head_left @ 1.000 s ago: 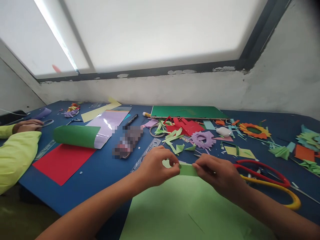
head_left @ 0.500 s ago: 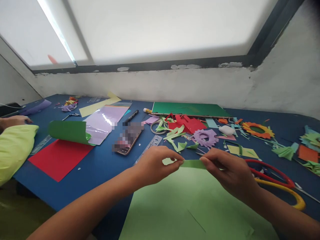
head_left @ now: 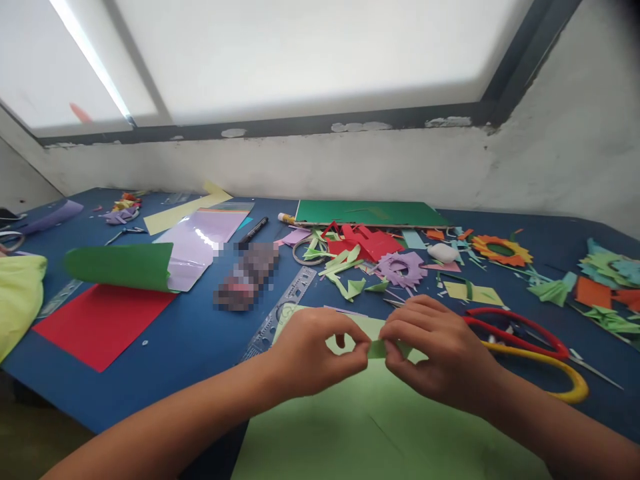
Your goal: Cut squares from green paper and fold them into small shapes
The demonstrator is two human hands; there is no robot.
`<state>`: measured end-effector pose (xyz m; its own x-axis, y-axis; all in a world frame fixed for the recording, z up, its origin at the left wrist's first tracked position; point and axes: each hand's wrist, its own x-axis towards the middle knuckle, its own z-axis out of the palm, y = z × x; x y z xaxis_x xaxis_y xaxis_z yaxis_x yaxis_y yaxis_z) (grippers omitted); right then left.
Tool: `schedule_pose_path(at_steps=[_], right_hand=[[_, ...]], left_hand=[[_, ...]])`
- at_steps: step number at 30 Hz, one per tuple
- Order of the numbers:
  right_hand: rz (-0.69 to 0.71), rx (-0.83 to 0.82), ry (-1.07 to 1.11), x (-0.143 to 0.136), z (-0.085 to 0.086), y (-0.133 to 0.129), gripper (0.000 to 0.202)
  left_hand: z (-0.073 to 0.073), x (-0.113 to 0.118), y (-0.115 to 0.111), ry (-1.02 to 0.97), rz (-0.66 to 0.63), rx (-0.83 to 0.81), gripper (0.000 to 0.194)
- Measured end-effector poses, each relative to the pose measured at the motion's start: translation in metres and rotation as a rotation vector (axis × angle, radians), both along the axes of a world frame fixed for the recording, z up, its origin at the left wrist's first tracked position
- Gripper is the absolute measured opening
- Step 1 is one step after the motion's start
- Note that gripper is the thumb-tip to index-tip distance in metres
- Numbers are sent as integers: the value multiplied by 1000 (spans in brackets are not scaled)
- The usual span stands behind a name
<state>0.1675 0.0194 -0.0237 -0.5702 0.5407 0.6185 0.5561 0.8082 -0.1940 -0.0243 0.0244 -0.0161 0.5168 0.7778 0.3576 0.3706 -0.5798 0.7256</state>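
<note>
Pinched between thumb and fingers of my left hand (head_left: pixel 320 353) is one end of a short green paper strip (head_left: pixel 377 349). My right hand (head_left: pixel 437 350) grips the same strip close by, so only a small length shows between the fingertips. The strip is held above a large light green paper sheet (head_left: pixel 320 433), which has a thin dark line on it. Red-and-yellow-handled scissors (head_left: pixel 537 347) lie on the table just beyond my right hand. A clear ruler (head_left: pixel 280 313) lies beyond my left hand, partly under the sheet.
Paper scraps, a purple paper ring (head_left: pixel 403 268), an orange paper ring (head_left: pixel 501 250) and a green board (head_left: pixel 370 213) are on the blue table (head_left: pixel 200 347). Left are a phone (head_left: pixel 247 277), a marker (head_left: pixel 253 233), red paper (head_left: pixel 103 327) and another person's yellow sleeve (head_left: pixel 20 300).
My hands have come closer together and slightly lower, leaving less of the strip showing between them. The view has shifted a little, and the other person's arm sits further out at the left edge.
</note>
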Motion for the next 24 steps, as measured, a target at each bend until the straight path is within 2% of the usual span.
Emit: schedule_pose_path(at_steps=[4,7,10,14,17,19,21,24], right_hand=[[-86,-11,22,15,-2,17,14],[-206,-63,49,26,-6,28,15],[-245,-328,100,27,-6,29,15],[-101,-819,243,14,1,18,26],[-59,-949,319,8,6,12,29],[-98,-928,303,8,6,11,31],[-120,-920,284,9,5,12,31],[-120,-922,291,9,3,12,33]], left_hand=[[10,-5,9,-13,90,-106,7],[16,-10,17,-50,168,-135,10],[17,-14,23,-104,228,-189,10],[12,-14,26,-178,207,-294,13],[6,-12,25,-163,162,-330,14],[2,-11,24,-108,171,-260,13],[0,-11,22,-35,160,-96,12],[-3,-10,19,56,18,84,20]])
